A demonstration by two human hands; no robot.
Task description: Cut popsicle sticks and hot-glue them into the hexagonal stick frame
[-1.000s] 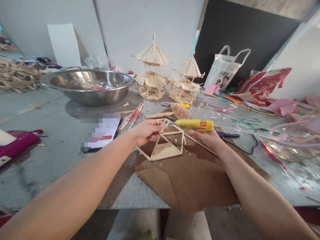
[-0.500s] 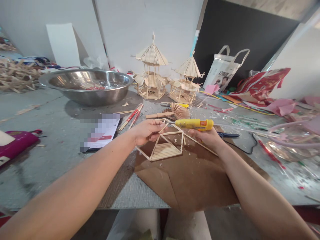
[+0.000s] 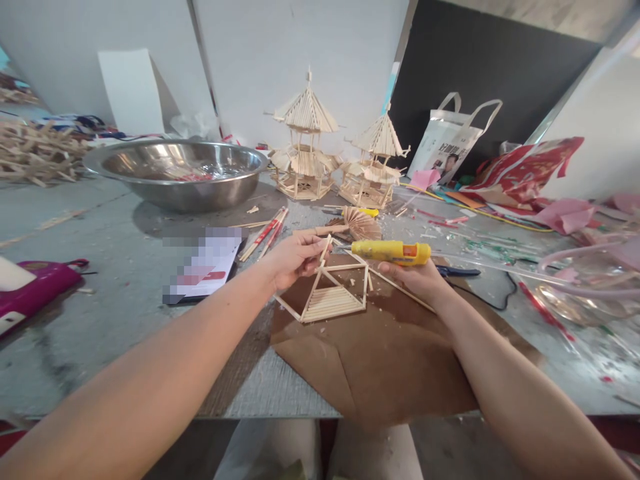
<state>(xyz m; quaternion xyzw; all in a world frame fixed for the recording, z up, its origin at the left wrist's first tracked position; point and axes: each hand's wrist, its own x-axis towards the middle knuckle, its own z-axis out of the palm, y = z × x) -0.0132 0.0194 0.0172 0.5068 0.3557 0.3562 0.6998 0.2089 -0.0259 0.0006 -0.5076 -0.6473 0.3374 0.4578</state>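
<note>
My left hand is closed in a pinch on a thin wooden stick, held against the top of a small wooden stick frame that rests on brown paper. My right hand grips a yellow glue gun, its nozzle pointing left at the joint by my left fingertips. A black cord runs off to the right from it.
Two finished stick pagodas stand behind. A large steel bowl sits at the back left, a paper fan and chopsticks in front of it. A magenta case lies left; bags and pink scraps clutter the right.
My left hand has tilted the thin stick more upright at the frame's top. The glue gun has shifted slightly; the view moved a little.
</note>
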